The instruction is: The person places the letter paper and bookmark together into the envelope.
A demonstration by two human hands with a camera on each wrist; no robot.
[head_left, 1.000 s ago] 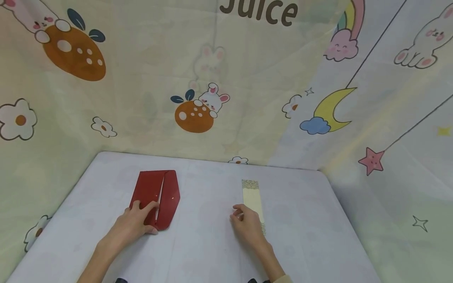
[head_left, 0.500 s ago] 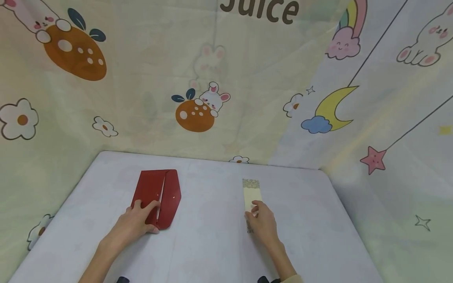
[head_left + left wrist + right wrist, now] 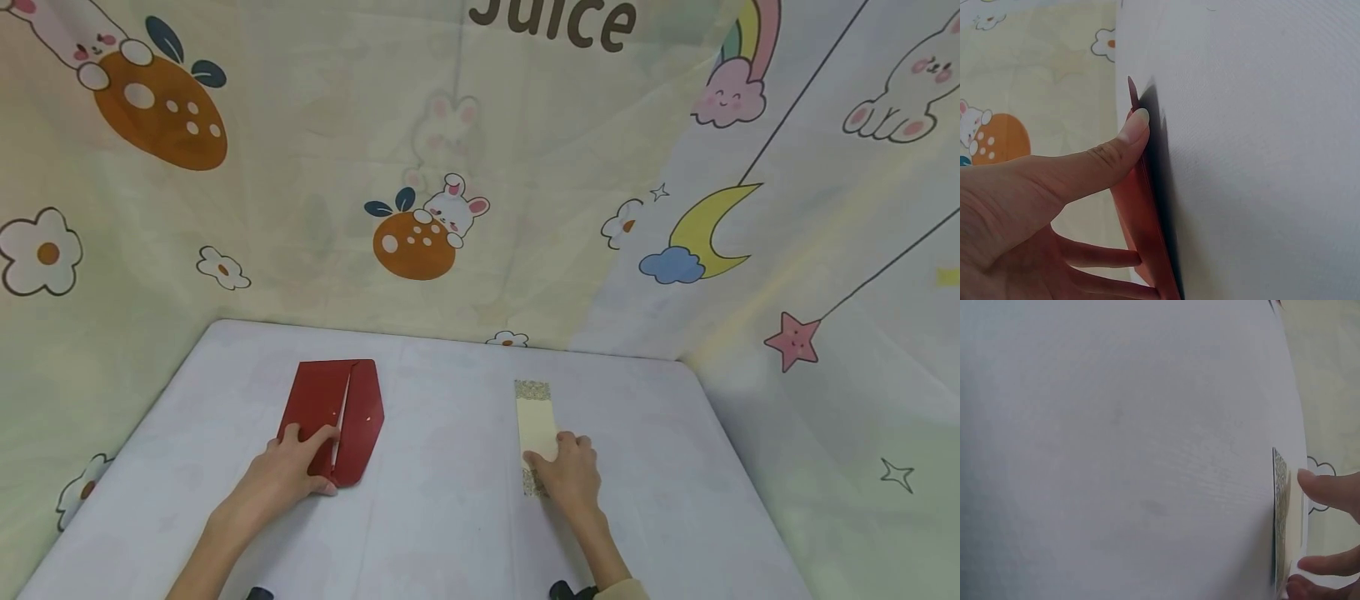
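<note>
Left hand (image 3: 281, 471): fingers pinch flat red paper envelope (image 3: 362, 421), 1 o'clock. Right hand (image 3: 574, 473): fingers spread across cream glitter-ended rectangular strip (image 3: 536, 423), 11 o'clock.

On my head view I see a smooth, card-like red envelope (image 3: 322, 402) near eight o'clock, a matt paper-like strip (image 3: 536, 425) with grainy, glittery ends at five, and a softly creased cloth backdrop (image 3: 540, 133) at twelve.

The dark brown printed word "Juice" (image 3: 550, 22) can be read in the head view, its top partly cut off. It stands on the pale yellow, cartoon-printed fabric backdrop (image 3: 307, 158).
</note>
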